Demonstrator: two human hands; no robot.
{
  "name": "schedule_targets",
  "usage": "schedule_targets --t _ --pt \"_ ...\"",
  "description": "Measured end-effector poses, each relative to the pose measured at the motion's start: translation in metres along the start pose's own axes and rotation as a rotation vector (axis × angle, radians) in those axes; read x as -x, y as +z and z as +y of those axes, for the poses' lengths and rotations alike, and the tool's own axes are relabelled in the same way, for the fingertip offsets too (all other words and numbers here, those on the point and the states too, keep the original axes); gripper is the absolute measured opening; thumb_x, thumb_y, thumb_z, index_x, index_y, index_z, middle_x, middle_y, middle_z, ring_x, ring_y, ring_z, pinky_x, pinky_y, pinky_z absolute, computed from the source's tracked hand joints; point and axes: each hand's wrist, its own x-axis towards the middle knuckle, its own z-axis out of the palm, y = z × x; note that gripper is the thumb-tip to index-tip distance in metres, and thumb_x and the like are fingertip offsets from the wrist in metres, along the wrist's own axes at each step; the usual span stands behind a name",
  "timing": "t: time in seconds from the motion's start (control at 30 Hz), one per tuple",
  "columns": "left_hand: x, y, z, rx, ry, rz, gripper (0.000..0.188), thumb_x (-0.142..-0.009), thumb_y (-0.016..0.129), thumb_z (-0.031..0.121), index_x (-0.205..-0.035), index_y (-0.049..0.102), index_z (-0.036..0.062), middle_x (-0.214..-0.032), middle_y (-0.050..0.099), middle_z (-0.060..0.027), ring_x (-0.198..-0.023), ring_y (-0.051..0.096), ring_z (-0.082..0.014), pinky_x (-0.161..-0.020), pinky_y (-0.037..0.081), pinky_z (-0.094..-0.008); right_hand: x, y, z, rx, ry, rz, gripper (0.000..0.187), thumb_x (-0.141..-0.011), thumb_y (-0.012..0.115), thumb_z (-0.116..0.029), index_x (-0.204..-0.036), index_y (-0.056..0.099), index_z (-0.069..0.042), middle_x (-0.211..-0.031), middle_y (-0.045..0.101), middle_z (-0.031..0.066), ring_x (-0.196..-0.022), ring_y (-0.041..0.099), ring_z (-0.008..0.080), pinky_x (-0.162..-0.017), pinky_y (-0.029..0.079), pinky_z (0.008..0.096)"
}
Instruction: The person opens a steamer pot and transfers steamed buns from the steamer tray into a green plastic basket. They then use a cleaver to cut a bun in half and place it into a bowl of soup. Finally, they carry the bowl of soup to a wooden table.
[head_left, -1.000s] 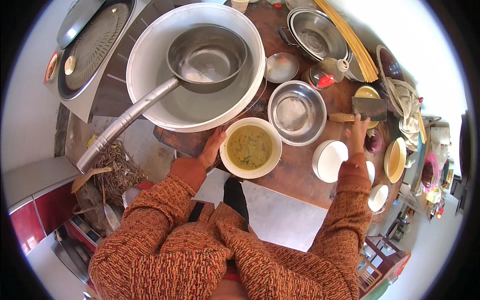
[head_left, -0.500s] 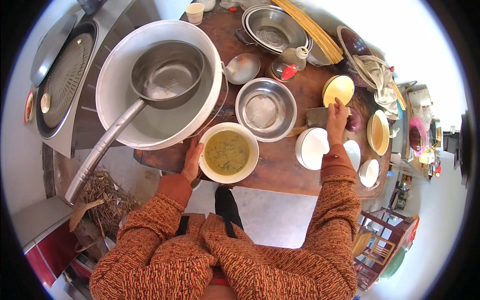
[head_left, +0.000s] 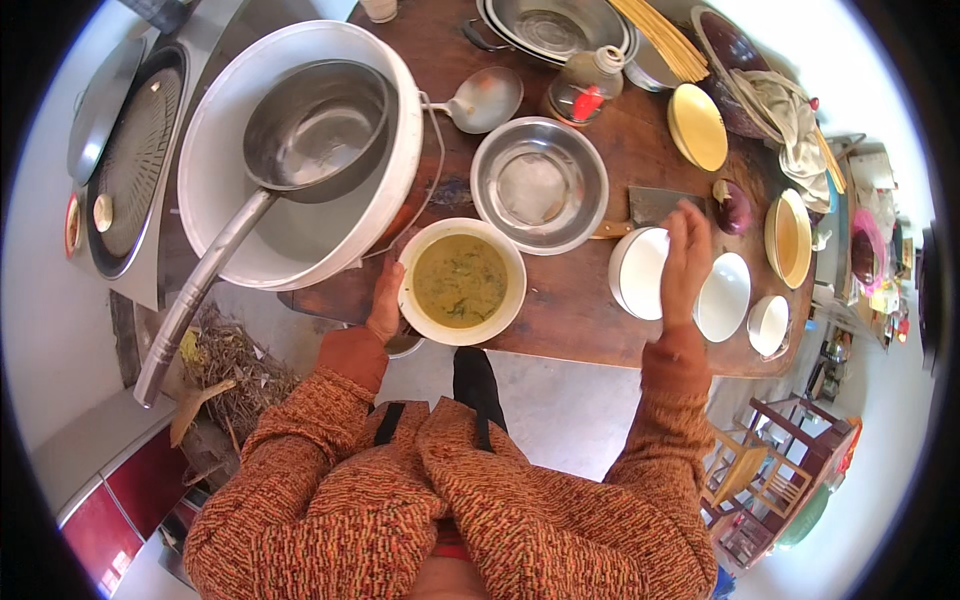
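A white bowl of greenish-yellow soup (head_left: 462, 283) with dark green shreds stands near the table's front edge. My left hand (head_left: 386, 303) grips its left side, the fingers partly hidden behind the wall. Over the table to the right, my right hand (head_left: 684, 262) is raised with fingers stretched out and slightly blurred, holding nothing. Just beside it are stacked white bowls (head_left: 637, 275) on its left and a white oval dish (head_left: 724, 297) on its right. Beyond the fingertips lies a cleaver (head_left: 660, 204) with a wooden handle, next to a purple onion (head_left: 732, 206).
A white bucket (head_left: 402, 150) holds a large metal dipper (head_left: 320, 125), its handle jutting over the rim toward me. A steel basin (head_left: 540, 185), ladle (head_left: 485, 100) and glass bottle (head_left: 586, 85) stand beyond the soup. Yellow bowls (head_left: 698, 127) sit farther right.
My right hand has drawn back from the far yellow bowls toward the white ones, and its fingers have straightened. My left hand stays at the soup bowl. The whole view has shifted slightly.
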Motion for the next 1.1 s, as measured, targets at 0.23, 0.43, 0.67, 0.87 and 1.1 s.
schedule_targets --t 0.23,0.43,0.67,0.87,1.1 --pt "0.000 -0.003 0.003 0.039 -0.105 0.008 0.063 -0.094 0.042 0.044 -0.140 0.030 0.0030 -0.134 0.043 -0.0088 -0.122 0.041 -0.0172 -0.103 0.031 -0.0309 0.104 0.075 0.007 -0.295 0.604 -0.263 0.034 -0.094 0.050 -0.028 -0.112 0.053 0.001 -0.093 0.061 0.0062 -0.075 0.060 0.0135 -0.070 0.047 0.0244" --pt "-0.003 0.009 0.014 -0.077 -0.028 -0.003 0.060 -0.093 0.041 0.042 -0.139 0.032 0.0050 -0.136 0.041 -0.0097 -0.125 0.039 -0.0198 -0.106 0.028 -0.0331 0.074 0.116 0.022 -0.702 0.856 -0.290 0.036 -0.094 0.048 -0.031 -0.111 0.049 0.001 -0.092 0.062 0.0104 -0.075 0.064 0.0185 -0.063 0.054 0.0306" --pt "0.002 0.002 0.015 -0.209 -0.021 -0.006 0.070 -0.088 0.050 0.037 -0.143 0.022 0.0038 -0.140 0.036 -0.0093 -0.128 0.035 -0.0195 -0.107 0.025 -0.0328 0.080 0.117 0.022 -0.799 0.817 -0.048 0.022 -0.090 0.047 -0.014 -0.104 0.050 0.003 -0.092 0.062 0.0123 -0.069 0.063 0.0212 -0.053 0.055 0.0320" --pt "0.000 0.001 0.015 -0.133 -0.053 -0.009 0.077 -0.088 0.055 0.033 -0.143 0.016 -0.0031 -0.140 0.034 -0.0128 -0.127 0.032 -0.0183 -0.106 0.025 -0.0289 0.073 0.120 0.018 -0.970 0.777 0.150 0.019 -0.089 0.048 -0.013 -0.101 0.052 0.002 -0.088 0.063 0.0114 -0.069 0.062 0.0220 -0.054 0.052 0.0338" --pt "-0.002 0.000 0.013 -0.192 -0.010 -0.014 0.077 -0.088 0.054 0.035 -0.143 0.017 -0.0031 -0.140 0.036 -0.0126 -0.128 0.032 -0.0181 -0.106 0.024 -0.0287 0.055 0.126 0.035 -1.310 0.808 0.224 0.021 -0.093 0.045 -0.014 -0.104 0.050 0.004 -0.087 0.061 0.0150 -0.076 0.060 0.0233 -0.062 0.051 0.0318"
